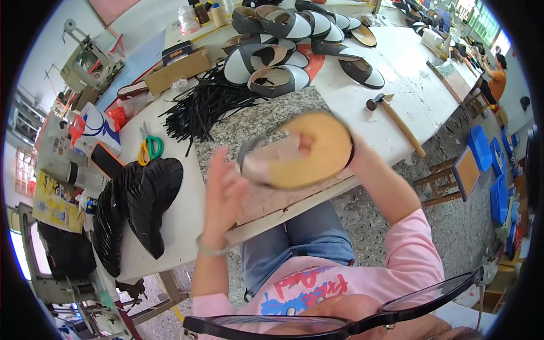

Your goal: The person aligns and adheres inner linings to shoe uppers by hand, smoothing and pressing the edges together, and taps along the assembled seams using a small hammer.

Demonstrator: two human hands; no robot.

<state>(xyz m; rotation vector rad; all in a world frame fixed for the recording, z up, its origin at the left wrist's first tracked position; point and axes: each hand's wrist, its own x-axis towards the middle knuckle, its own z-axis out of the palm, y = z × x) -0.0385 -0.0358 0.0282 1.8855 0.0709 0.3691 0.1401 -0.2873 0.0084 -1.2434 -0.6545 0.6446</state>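
Two hands work one shoe (303, 152) above the near edge of the worktop (187, 209). The shoe is held sole-up: its tan sole faces the camera, and a grey upper shows at its left end. Its long axis runs roughly left to right, tilted slightly upward toward the right.

The left hand (224, 190) sits just below and left of the shoe's grey end. Its fingers (218, 167) are spread and extended upward, open, with the tips just beside that end; motion blur prevents a clear reading of contact. A bracelet circles the left wrist.

The right hand (354, 156) is at the shoe's right end and carries it. Its fingers are mostly hidden behind the sole; they appear wrapped around the edge, gripping the shoe. The right hand is therefore the holding hand, and the left hand is the free one, with the shoe lying up and to the right of its fingers.

Beneath the shoe lies a speckled stone slab (249, 122). Left of it lie black soles (150, 198) and green-handled scissors (150, 148). A hammer (396, 119) rests to the right. Farther back lie black straps (207, 105) and rows of grey-and-white shoe uppers (283, 39).
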